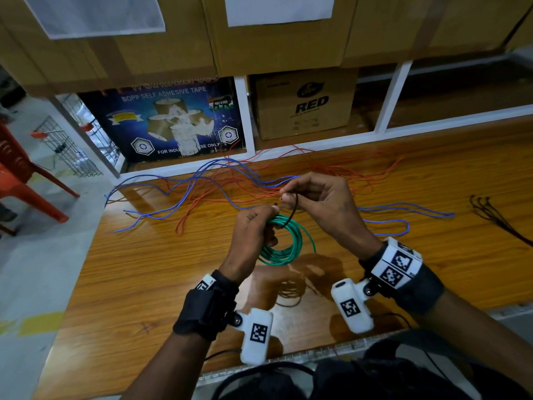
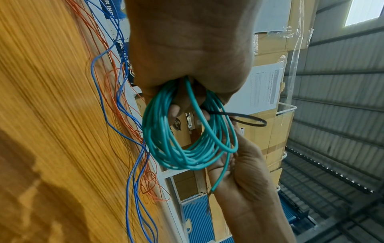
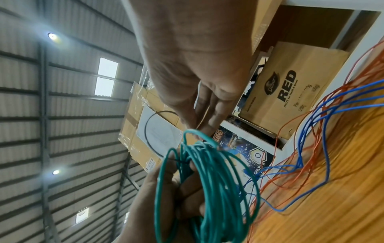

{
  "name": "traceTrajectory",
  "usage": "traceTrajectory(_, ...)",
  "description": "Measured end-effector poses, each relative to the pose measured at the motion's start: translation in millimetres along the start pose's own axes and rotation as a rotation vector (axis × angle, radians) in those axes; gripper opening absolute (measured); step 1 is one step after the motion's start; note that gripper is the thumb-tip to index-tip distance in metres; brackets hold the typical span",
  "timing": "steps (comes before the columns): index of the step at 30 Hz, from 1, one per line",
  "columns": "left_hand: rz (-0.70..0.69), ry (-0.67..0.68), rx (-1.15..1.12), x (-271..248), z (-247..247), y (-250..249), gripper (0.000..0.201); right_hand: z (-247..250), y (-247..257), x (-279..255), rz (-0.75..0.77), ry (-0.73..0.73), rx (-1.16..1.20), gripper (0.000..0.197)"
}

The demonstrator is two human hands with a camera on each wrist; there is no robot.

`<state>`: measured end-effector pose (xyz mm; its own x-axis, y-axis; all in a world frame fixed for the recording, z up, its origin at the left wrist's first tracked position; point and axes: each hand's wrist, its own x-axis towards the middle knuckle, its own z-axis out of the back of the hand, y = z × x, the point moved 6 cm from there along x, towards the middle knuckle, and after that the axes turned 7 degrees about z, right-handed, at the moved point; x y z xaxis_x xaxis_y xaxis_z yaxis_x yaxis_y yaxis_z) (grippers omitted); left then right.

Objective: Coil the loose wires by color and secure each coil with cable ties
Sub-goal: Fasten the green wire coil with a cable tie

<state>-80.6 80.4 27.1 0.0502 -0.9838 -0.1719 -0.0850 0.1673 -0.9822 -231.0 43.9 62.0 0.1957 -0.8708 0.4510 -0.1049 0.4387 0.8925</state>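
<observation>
My left hand (image 1: 256,223) grips a coil of green wire (image 1: 288,243) above the wooden table (image 1: 150,269); the same coil (image 2: 182,141) hangs from the fist in the left wrist view, one loose end trailing down. A thin black cable tie (image 1: 292,210) loops round the top of the coil. My right hand (image 1: 305,194) pinches the tie's upper end between thumb and fingertips. In the right wrist view the black tie (image 3: 148,131) arcs beside the green coil (image 3: 209,189). Loose blue wires (image 1: 184,192) and red wires (image 1: 245,186) sprawl across the table behind.
A small bunch of spare black cable ties (image 1: 490,215) lies at the table's right. Cardboard boxes (image 1: 305,102) and a blue tape box (image 1: 173,119) fill the shelf behind. A red plastic chair (image 1: 20,180) stands to the left on the floor.
</observation>
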Motion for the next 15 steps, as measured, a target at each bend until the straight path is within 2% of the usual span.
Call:
traceTrajectory(10,-0.032,-0.010,-0.011,1.9,1.0,-2.7,0.051,-2.8,-2.9,-3.8,0.058,0.032,-0.103,0.011)
traceTrajectory(15,-0.048,-0.008,0.005,2.2,-0.3,-4.0,0.053,-4.4,-3.6,-3.4,0.075,0.052,-0.085,0.011)
